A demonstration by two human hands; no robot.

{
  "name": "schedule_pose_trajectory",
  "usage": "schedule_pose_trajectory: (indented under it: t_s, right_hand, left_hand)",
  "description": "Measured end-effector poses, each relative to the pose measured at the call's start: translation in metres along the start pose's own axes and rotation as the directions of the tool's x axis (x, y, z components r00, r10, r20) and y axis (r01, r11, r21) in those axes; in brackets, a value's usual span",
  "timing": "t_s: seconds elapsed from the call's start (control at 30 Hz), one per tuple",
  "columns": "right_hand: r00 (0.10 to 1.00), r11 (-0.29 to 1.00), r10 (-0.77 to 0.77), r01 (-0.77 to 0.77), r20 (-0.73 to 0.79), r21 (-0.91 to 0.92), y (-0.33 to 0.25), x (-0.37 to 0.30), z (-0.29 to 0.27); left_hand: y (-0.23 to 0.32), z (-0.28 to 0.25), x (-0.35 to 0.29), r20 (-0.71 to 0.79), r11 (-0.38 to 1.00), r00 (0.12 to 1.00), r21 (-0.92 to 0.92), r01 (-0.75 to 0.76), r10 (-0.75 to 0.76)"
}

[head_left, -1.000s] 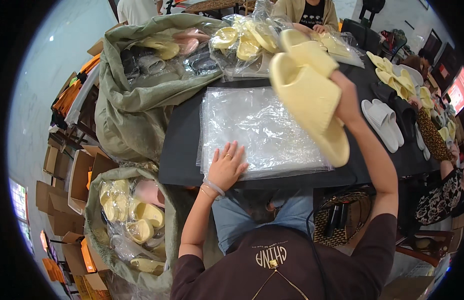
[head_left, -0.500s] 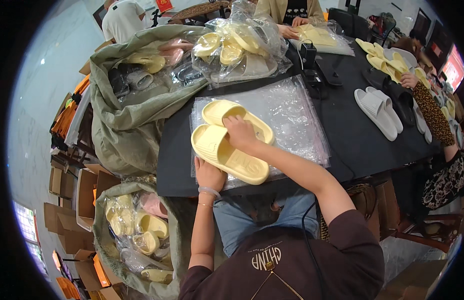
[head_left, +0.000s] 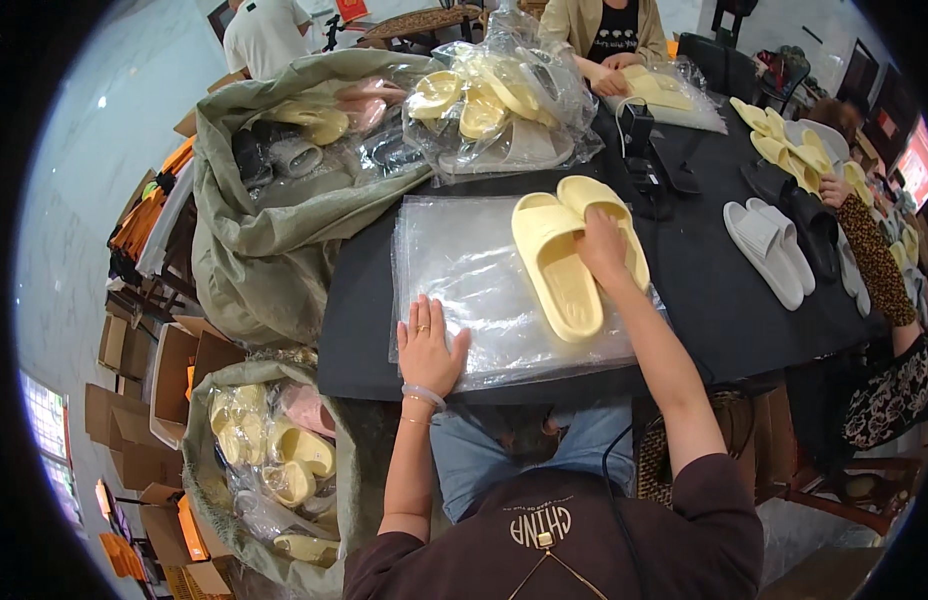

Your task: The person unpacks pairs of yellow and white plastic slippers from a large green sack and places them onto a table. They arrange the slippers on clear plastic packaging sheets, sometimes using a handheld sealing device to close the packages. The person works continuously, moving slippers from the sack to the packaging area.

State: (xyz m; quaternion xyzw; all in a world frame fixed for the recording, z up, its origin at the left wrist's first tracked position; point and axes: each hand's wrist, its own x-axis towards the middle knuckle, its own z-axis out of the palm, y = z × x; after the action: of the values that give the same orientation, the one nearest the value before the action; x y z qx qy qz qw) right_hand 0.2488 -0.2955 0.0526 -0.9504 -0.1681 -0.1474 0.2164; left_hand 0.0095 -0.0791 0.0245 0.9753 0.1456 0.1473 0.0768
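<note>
A pair of pale yellow slide sandals lies side by side over the right part of a stack of clear plastic bags on the black table. My right hand grips the pair where the two straps meet; its fingertips are partly hidden inside the right sandal. My left hand lies flat on the near left corner of the stack, fingers stretched and holding nothing.
Left of the table stand two green woven sacks of bagged slippers. A bagged pile of yellow sandals sits at the back. White slides and black slides lie to the right. Co-workers' hands work across the table.
My right hand has carried the yellow sandals rightward and turned them so their toes point away from me. My left hand, earlier partly under them, now lies uncovered on the bags.
</note>
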Motion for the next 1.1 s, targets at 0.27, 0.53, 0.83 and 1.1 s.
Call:
schedule_pose_trajectory:
  t_s: [0.27,0.53,0.83,1.1]
  right_hand:
    - [0.999,0.998,-0.009,0.006,0.051,0.058,0.014,0.000,0.011]
    - [0.996,0.991,-0.066,0.059,0.052,0.118,0.016,-0.008,0.007]
    - [0.996,0.987,-0.088,0.085,0.017,0.138,0.021,-0.008,0.012]
    - [0.994,0.985,-0.104,0.105,-0.015,0.134,0.019,-0.010,0.010]
  left_hand:
    - [0.009,-0.021,-0.001,0.050,0.999,0.999,-0.033,-0.003,0.005]
    - [0.002,-0.003,-0.002,-0.042,0.999,0.999,-0.038,-0.015,0.013]
    - [0.006,-0.005,-0.001,-0.050,0.999,0.999,-0.037,-0.007,0.006]
    - [0.007,-0.005,-0.001,-0.049,0.999,0.999,-0.034,-0.001,-0.001]
